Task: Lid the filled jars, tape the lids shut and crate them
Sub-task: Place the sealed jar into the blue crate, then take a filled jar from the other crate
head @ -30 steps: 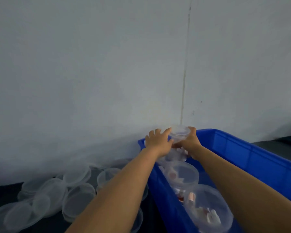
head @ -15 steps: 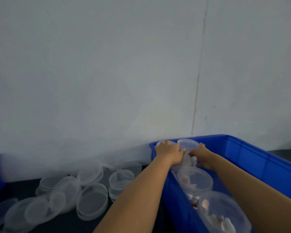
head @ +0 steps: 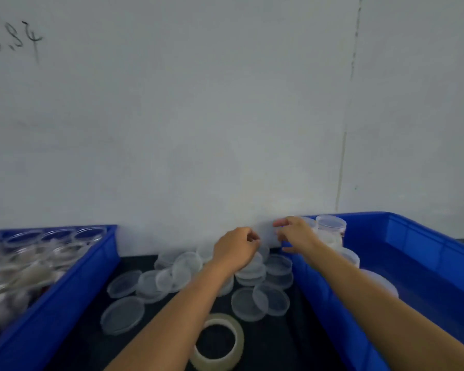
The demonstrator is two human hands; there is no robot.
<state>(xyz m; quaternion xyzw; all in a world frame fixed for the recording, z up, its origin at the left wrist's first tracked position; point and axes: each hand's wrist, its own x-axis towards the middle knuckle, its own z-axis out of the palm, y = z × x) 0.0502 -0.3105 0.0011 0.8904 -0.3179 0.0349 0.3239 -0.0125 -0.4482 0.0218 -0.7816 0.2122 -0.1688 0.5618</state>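
From the head view, we see both hands raised over the gap between two blue crates. Our left hand [head: 236,247] has its fingers curled in with nothing visible in them. Our right hand [head: 295,234] hangs by the right crate's corner with fingers loosely bent, also holding nothing we can make out.

In the right crate [head: 426,253], lidded jars [head: 331,228] stand along the near wall, one stacked high in the far corner; we judge these done, and most of that crate's floor is bare. The left crate [head: 65,285] holds many open jars [head: 46,245], blurred, so much seems left.

Loose lids [head: 248,303] lie scattered on the dark worktop [head: 86,344] between the crates: thin, round, clear plastic discs with shallow rims, some overlapping. A roll of tape [head: 219,341], glossy and translucent, lies flat nearest us. The crates look rigid, smooth and moulded.
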